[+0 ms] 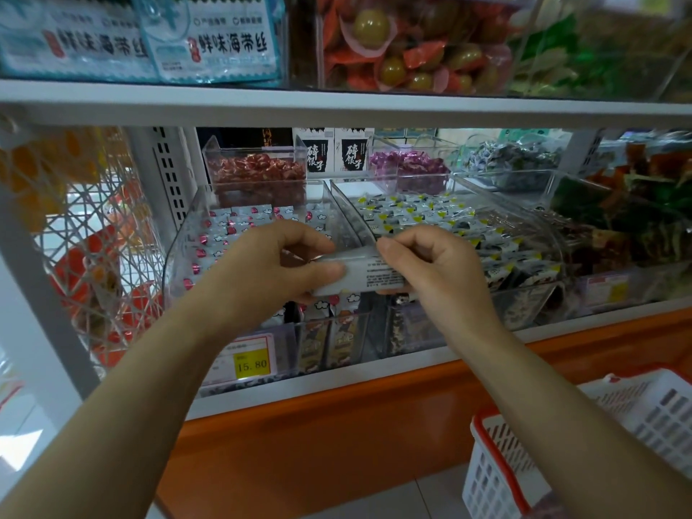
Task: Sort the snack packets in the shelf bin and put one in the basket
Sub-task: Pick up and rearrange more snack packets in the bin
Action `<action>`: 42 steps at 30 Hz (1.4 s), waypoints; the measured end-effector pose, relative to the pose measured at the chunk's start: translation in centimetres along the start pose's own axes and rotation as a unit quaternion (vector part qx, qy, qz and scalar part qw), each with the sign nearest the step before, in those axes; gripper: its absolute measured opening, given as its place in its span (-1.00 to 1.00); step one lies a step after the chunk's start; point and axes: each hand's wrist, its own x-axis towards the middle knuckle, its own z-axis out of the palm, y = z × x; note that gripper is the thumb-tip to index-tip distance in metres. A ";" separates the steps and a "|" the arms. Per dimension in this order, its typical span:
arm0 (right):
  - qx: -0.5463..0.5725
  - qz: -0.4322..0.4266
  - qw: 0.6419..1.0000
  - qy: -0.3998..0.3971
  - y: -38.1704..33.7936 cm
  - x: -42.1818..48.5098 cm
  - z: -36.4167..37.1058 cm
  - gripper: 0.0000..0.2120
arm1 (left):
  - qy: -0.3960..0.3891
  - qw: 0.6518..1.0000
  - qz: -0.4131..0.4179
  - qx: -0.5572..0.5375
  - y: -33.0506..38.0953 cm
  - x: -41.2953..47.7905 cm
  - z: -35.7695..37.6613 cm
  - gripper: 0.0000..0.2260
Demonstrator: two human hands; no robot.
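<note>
A white shelf (337,103) fills most of the frame, its upper board running across the top with blue-and-white packs (213,43) at the upper left and a clear tub of orange-wrapped green sweets (408,46) to their right. Below the lower board, an orange base panel (318,436) crosses the lower half of the frame. A white basket (490,477) with a red rim stands in the lower right corner, well apart from both hands.

On the lower board, two clear bins sit side by side in the middle of the frame. The left bin (187,234) holds white packets with red spots; the right bin (539,234) holds packets printed in yellow and black. Behind them are smaller bins, one of red sweets (258,174) and one of purple sweets (408,168).

Both forearms reach up from the bottom edge to the centre. The left hand (262,264) and the right hand (430,264) hold one snack packet (359,275) between them — each hand has thumb and curled fingers pinching one end. The packet is white with small dark print facing the camera, and it hangs level just in front of the wall where the two bins meet — not in the basket.

A yellow price tag (251,363) reading 15.80 sits on the front of the left bin, below the left wrist.
</note>
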 end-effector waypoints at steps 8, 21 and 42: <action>0.136 0.115 0.969 -0.170 0.3 1.7 -2.8 -0.90 | -0.015 0.999 0.036 0.035 0.0 -0.6 -0.4 -0.89; 0.037 0.032 0.993 -0.104 0.2 1.3 -0.5 -0.48 | 0.125 0.986 -0.010 -0.106 -1.1 1.0 0.6 -0.90; -0.088 -0.015 0.995 0.049 0.4 4.4 0.6 -0.78 | 0.033 0.949 -0.001 0.314 -4.4 4.4 2.6 -0.70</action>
